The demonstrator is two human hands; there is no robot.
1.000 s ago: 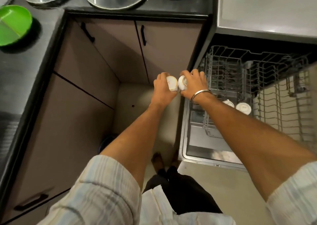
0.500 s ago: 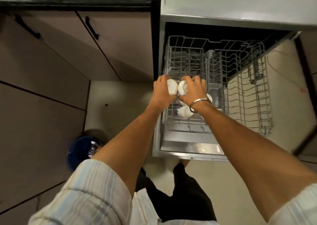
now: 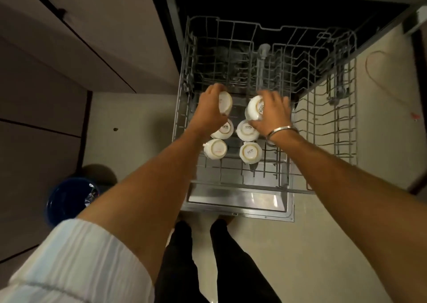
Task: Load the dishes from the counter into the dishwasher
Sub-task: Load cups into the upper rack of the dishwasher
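- Half a second ago the person's two hands were pressed together, their cups almost touching; now they have spread apart over the near-left part of the dishwasher rack.
- The left hand has its fingers curled round a white cup, turned so its base faces the camera, above the rack's left edge.
- The right hand grips a second white cup the same way, just right of the first, with a metal bangle at the wrist.
- Four cups already sit upside down in two rows toward the rack's near-left corner; the held pair hang just behind them, toward the back edge.
- The view has also swung from the counter to straight over the rack, so the remaining dishes are out of sight.
- Judged from this, the hands are splitting to seat each cup in its own slot, extending both rows; these cups are not yet released.
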